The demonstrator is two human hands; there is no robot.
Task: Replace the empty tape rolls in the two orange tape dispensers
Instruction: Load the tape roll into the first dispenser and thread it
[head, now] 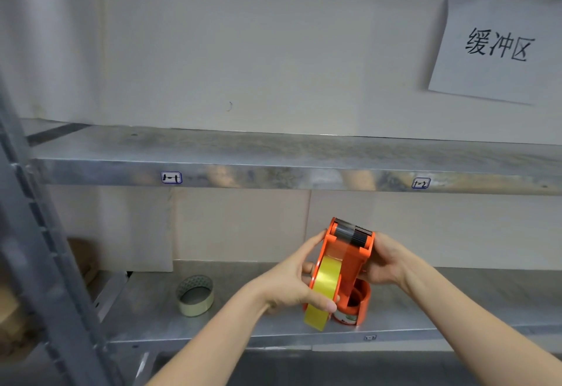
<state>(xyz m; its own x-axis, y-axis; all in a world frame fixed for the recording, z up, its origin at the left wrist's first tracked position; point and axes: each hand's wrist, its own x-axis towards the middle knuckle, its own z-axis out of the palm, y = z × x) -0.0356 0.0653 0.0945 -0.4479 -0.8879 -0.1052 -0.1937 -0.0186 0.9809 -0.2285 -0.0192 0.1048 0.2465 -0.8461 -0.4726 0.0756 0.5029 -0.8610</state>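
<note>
Two bare hands hold an orange tape dispenser (349, 259) upright above the front part of the lower metal shelf (249, 321). The left hand (299, 282) wraps the dispenser's left side, its grip clenched on the yellow tape roll (324, 288) seated in the frame, thumb pressed across the roll's lower face. The right hand (384, 259) has its grip closed on the dispenser's right side near the top, just beside the black roller and cutter (352, 233). A strip of tape runs from the roll up toward that roller.

Directly beneath and behind the held dispenser, a second orange tape dispenser (357, 303) rests on the lower shelf, partly hidden; a white label on its lower front shows some green and red print, too small to read.

To the left on the same shelf, well apart from the hands, a pale tape roll (195, 295) sits tilted, with its open core facing up and toward the camera.

The front edge of the upper shelf (304, 154) carries two small blue-bordered stickers: the left sticker (171, 177) reads "1-1" in handwriting, the right sticker (421, 183) "1-2". A white paper sign (498, 48) on the wall at upper right bears the handwritten characters "缓冲区". A smaller tag (370, 337) on the lower shelf's edge is illegible.
</note>
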